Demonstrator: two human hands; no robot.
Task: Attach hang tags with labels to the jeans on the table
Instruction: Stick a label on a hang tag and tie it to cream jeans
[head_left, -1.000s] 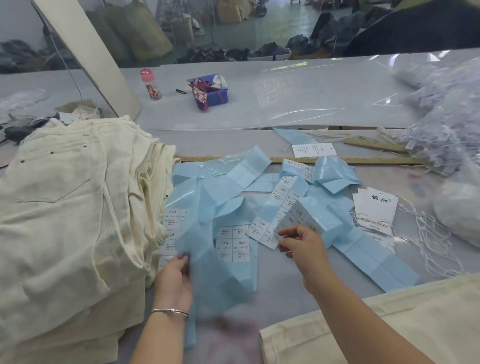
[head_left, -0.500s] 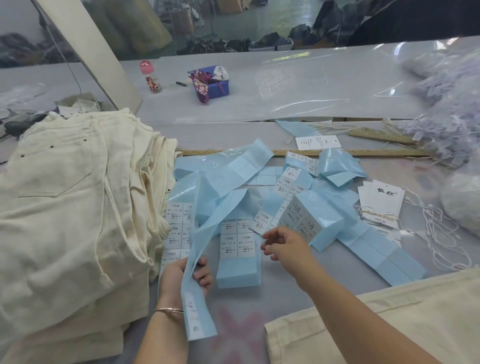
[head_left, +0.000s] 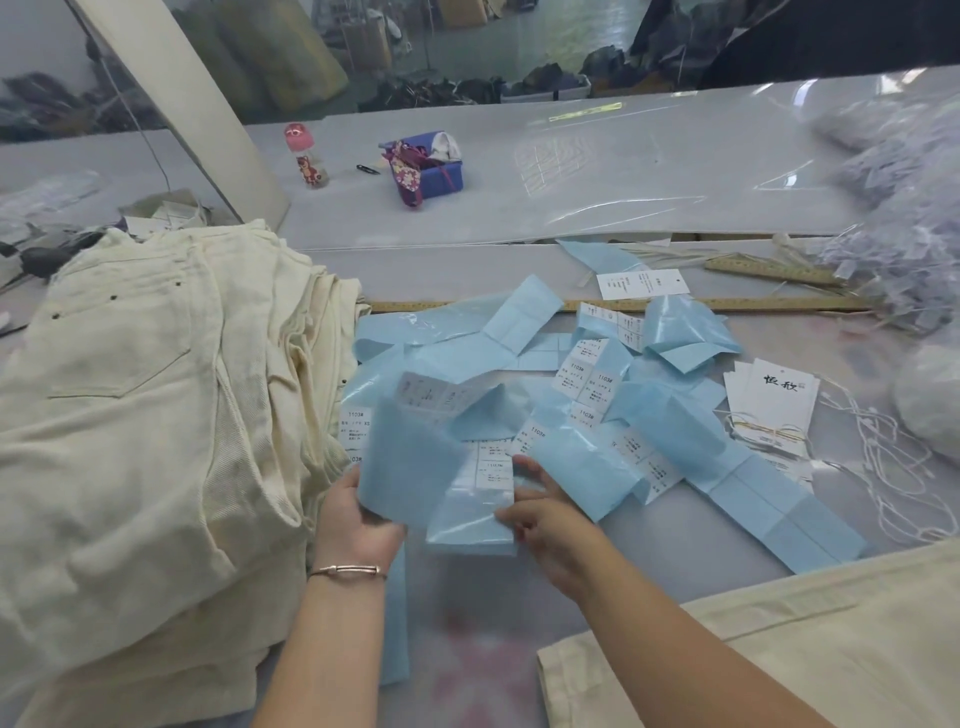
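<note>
1. Two heaps of cream jeans dominate the table (head_left: 597, 192): a tall stack (head_left: 140, 415) on the left and one more pair (head_left: 779, 639) at the lower right corner.
2. Many blue backing strips (head_left: 519, 322) sprawl between them, some carrying white size labels (head_left: 589, 376), some peeled bare.
3. Smaller, to the right, the hang tags (head_left: 774, 405) lie fanned out, their strings trailing toward a tangle of white cord (head_left: 904, 483). No tag is on the jeans yet.
4. Left hand (head_left: 358, 519): fingers curl round a blurred blue strip (head_left: 410, 462), gripping it near the stack's edge.
5. Right hand (head_left: 550, 525): thumb and fingers pinch the label sheet (head_left: 491, 473) just beside the left hand, holding it down on the table.
6. Step in hand, as I judge it: sorting out a label to peel. It is early in the task, before any sticking or tagging.
7. Next move likely calls for a fingertip peel of one label from the sheet, then pressing it square onto a hang tag.
8. Against half a second ago: the right hand has drawn back and down from the folded strip to the sheet, and the left has raised its strip, which then hung down over the wrist, up across the labels.
</note>
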